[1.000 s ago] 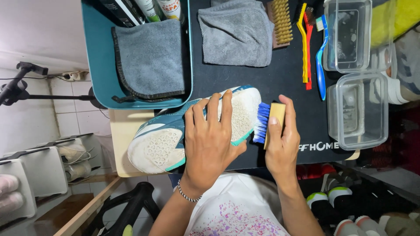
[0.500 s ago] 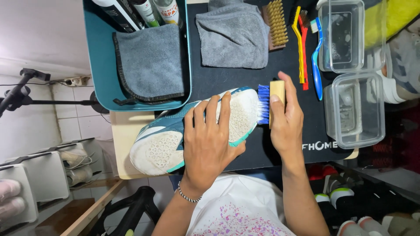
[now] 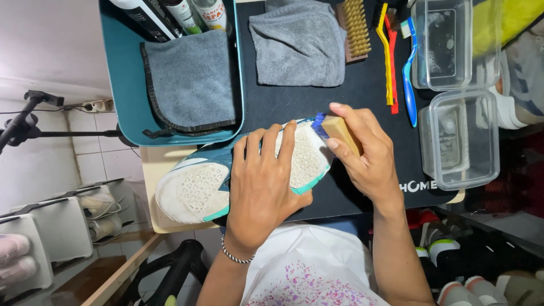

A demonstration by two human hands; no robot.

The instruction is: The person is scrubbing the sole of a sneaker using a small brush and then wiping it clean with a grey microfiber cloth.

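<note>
On the black mat (image 3: 362, 96), left to right. Teal plastic tray (image 3: 122, 68): one folded grey cloth (image 3: 190, 79) and the lower ends of three bottles (image 3: 181, 12) at its far end. Teal sneaker with off-white rubber sole (image 3: 195, 190) lies sole-up across the mat's near edge. My left hand (image 3: 262, 192) is spread flat over its middle, pressing it down. My right hand (image 3: 365, 153) grips a wooden-backed brush with blue bristles (image 3: 335, 130), bristles touching the toe end of the sole. Judgement: scrubbing under way; heel tread looks greyish, likely unfinished. Two clear plastic tubs (image 3: 459, 141) at right: each seems to hold a little cloudy liquid.
</note>
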